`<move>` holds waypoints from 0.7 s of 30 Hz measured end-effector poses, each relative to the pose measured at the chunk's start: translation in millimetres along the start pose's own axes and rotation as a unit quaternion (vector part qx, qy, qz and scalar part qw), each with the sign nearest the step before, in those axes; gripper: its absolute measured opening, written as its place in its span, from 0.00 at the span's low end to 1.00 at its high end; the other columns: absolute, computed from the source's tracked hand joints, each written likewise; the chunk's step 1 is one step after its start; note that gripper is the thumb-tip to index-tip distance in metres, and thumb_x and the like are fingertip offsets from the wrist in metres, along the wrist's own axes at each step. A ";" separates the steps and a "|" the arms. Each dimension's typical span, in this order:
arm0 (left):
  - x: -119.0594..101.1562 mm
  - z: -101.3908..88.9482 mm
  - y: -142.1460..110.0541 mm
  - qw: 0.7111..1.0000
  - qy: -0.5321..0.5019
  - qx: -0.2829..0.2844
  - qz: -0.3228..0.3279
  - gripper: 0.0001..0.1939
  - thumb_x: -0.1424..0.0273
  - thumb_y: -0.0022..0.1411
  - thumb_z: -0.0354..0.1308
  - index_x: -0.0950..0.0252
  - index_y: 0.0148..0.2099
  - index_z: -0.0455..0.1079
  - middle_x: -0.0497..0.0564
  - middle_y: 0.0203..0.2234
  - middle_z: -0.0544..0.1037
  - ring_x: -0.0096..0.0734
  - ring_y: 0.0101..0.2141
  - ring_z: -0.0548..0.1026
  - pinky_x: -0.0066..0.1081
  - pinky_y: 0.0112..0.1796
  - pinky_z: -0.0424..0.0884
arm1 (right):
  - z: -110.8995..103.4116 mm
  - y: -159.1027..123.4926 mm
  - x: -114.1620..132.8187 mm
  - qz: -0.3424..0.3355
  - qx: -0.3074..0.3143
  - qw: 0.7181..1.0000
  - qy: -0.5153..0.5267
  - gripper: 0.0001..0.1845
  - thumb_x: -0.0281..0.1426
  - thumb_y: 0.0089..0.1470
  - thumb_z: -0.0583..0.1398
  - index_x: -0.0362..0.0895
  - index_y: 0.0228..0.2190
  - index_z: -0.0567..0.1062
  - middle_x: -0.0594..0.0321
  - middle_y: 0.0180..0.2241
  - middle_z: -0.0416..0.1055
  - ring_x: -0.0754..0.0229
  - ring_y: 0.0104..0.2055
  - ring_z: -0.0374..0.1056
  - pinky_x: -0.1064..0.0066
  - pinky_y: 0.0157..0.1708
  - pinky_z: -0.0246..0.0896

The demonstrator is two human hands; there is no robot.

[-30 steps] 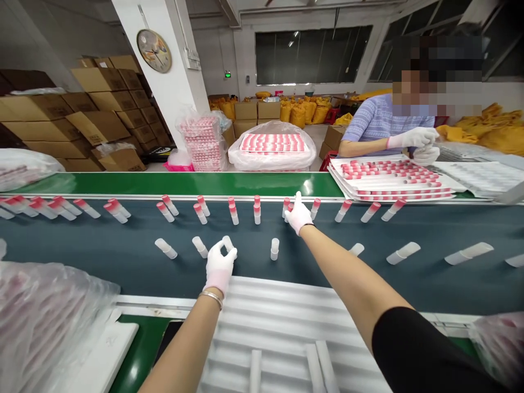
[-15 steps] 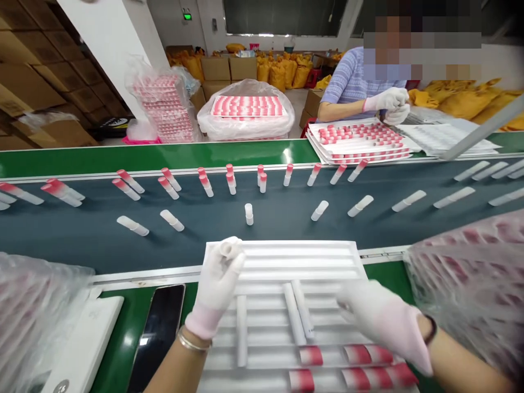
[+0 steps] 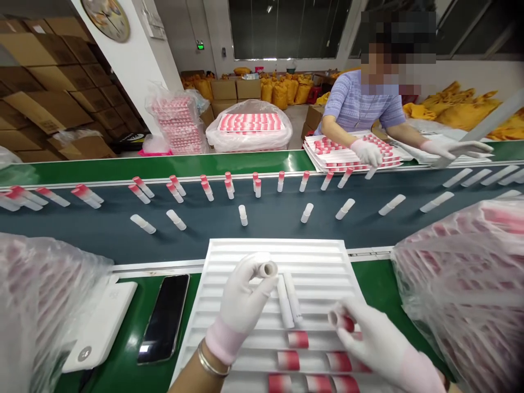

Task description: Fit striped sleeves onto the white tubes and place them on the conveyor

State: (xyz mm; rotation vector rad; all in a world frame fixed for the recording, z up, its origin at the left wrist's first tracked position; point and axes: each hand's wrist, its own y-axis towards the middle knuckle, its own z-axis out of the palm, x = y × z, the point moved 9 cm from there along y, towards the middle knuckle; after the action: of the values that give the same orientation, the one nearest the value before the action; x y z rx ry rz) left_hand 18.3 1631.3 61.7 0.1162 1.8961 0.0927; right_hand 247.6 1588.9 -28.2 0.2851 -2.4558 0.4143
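Observation:
My left hand (image 3: 244, 305), in a white glove, is closed on a clear white tube (image 3: 267, 268) with its open end turned toward my right. My right hand (image 3: 374, 341), also gloved, pinches a pink-capped tube (image 3: 340, 321) low at the right. Both hands hover over a white ribbed tray (image 3: 319, 256) that holds two white tubes (image 3: 289, 299) and several pink-and-white tubes (image 3: 298, 339) in its near grooves.
The dark conveyor belt (image 3: 82, 229) carries rows of pink-capped tubes (image 3: 229, 188) and clear tubes (image 3: 243, 215). A phone (image 3: 164, 319) and a white device (image 3: 100, 325) lie at the left. Bagged trays (image 3: 470, 284) flank me. A person opposite (image 3: 360, 103) handles a filled tray (image 3: 344, 155).
Both hands came back from the belt to the tray; the left brought a clear tube, the right a pink-capped one. The camera tilted down, then up a little.

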 end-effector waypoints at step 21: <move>-27.9 18.5 -20.1 0.991 0.020 0.078 0.104 0.10 0.70 0.67 0.53 0.57 0.49 0.71 0.51 0.40 0.77 0.36 0.41 0.73 0.33 0.42 0.70 | -83.2 28.9 184.7 -0.312 -0.043 0.948 0.045 0.08 0.19 0.49 0.61 0.42 0.26 0.69 0.64 0.29 0.64 0.64 0.31 0.61 0.73 0.31 0.59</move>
State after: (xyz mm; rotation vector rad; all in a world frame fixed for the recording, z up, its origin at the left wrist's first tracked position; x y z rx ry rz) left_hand 44.0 1608.0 79.5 0.4206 1.9263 0.0892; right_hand 140.1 1626.6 141.8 0.9455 -2.1369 0.0413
